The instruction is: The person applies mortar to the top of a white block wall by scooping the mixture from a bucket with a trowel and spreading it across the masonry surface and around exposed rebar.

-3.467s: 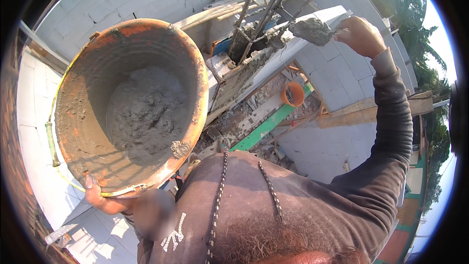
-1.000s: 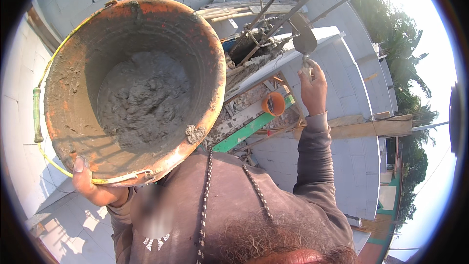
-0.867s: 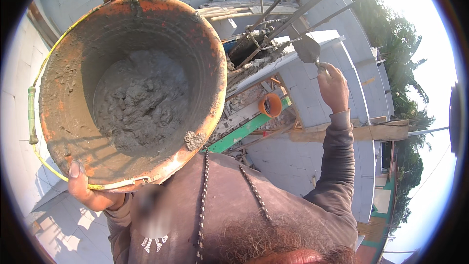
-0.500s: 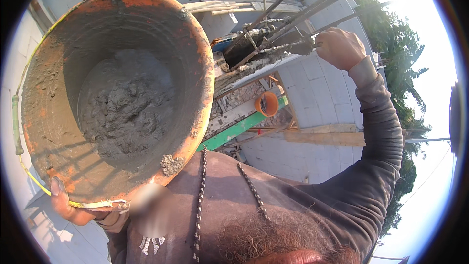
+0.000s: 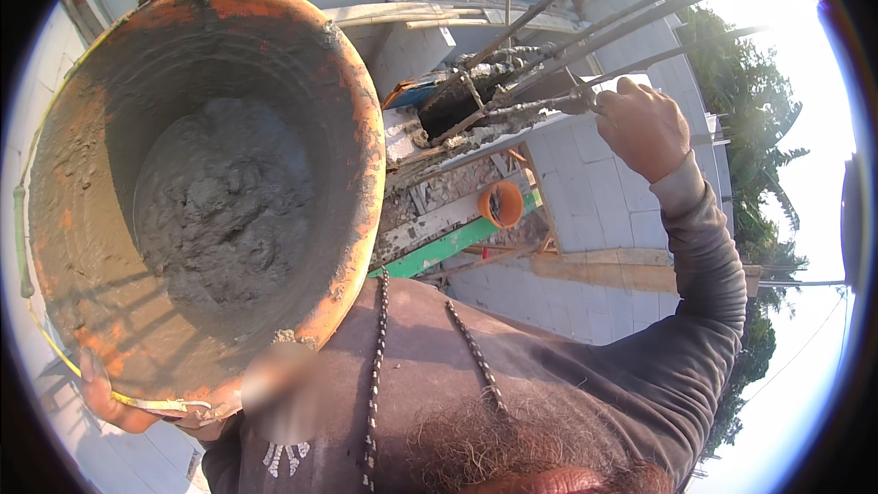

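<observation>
A large orange bucket point(image 5: 352, 247), its inside coated with cement, is tilted toward me on the left. Wet grey mortar point(image 5: 229, 201) lies in its bottom. My left hand point(image 5: 110, 398) is closed on the bucket's lower rim, its fingers partly hidden behind the wall. Up at the right, my right hand point(image 5: 645, 128) is closed on the handle of a mortar-smeared trowel point(image 5: 578, 99), whose blade is partly lost among the bars. The trowel is beside steel reinforcing bars point(image 5: 631, 7) and the mortar-covered opening point(image 5: 453, 114) at the wall top.
Long bars slant across the upper right, close to my right hand. Well below, a smaller orange bucket point(image 5: 500, 204) stands near a green beam point(image 5: 439, 252). Pale block walls point(image 5: 594, 192) surround the work, with wooden planks point(image 5: 412, 14) at the back and trees point(image 5: 741, 82) at right.
The large bucket has shifted slightly left with my left hand. My right hand has come slightly down with the trowel, and its wrist has turned. More of the opening's near end shows.
</observation>
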Tool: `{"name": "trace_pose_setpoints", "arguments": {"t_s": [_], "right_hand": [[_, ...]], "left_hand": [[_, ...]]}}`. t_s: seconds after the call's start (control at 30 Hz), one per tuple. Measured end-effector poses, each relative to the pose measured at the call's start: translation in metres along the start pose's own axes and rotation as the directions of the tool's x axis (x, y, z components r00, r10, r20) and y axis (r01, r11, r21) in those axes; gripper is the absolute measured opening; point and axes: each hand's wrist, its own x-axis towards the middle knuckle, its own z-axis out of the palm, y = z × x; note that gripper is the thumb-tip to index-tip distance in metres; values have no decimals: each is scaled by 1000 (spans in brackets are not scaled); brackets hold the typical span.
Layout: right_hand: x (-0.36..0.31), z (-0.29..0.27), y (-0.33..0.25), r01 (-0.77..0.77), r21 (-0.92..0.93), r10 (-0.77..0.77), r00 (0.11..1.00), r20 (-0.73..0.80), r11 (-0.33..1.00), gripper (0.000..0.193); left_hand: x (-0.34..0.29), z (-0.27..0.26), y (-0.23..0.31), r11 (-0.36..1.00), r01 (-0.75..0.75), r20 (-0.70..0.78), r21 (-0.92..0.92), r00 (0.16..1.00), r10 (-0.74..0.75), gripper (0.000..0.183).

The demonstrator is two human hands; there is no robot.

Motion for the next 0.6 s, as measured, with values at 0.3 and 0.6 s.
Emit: {"name": "trace_pose_setpoints", "arguments": {"t_s": [0.3,0.6], "right_hand": [[-7,-10,11,52,161,-40,996,-77,986,16],[8,-20,11,233,-127,-238,971,-24,964,17]], "left_hand": [[11,-12,-25,959,-267,123,-93,953,277,62],[16,-9,-21,946,-286,103,-154,947,303,66]]}}
